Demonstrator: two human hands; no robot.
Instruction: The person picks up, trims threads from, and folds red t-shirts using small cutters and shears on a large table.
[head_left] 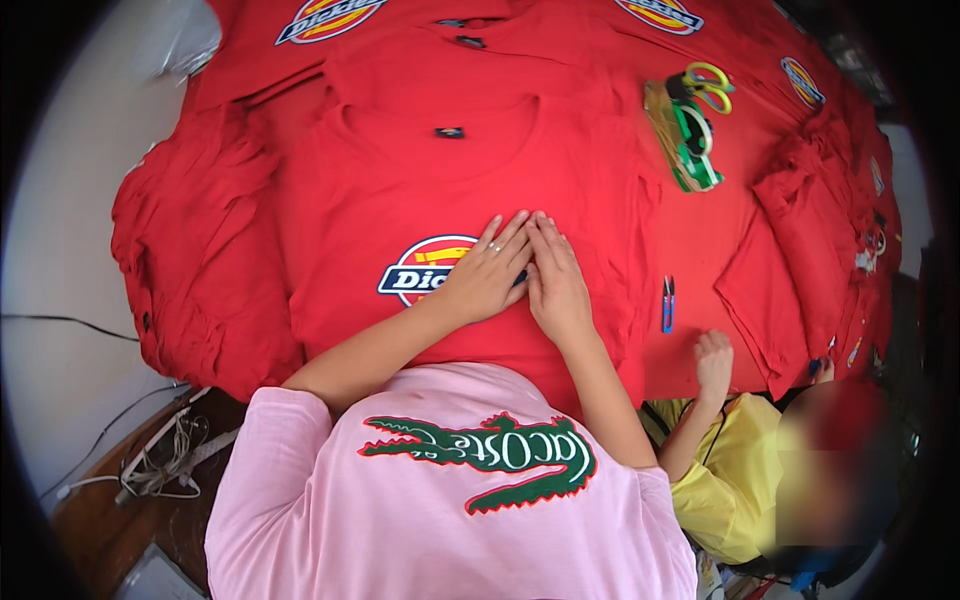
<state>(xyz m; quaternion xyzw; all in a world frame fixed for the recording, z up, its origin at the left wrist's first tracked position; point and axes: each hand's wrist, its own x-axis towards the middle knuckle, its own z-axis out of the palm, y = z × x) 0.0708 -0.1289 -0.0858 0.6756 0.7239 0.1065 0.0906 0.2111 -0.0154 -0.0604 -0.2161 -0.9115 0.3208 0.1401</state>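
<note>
A red T-shirt (450, 190) is spread flat, front up, on top of a layer of like shirts covering the table (60, 230), so its oval printed emblem (425, 268) can be pressed smooth. The left hand (485, 275) lies on the emblem and the right hand (555, 285) just beside it, touching; no grip is closed, fingers flat and extended. Blue snips (668, 303) and a tape dispenser (690, 140) are kept aside. Another person's hand (714, 362) rests near the table's edge.

A red T-shirt (420, 190) lies flat and face-up on a stack of other red shirts, its neckline pointing away and a small dark label at the collar, with an oval printed emblem (425, 268) on its chest half covered by two flat hands.
</note>
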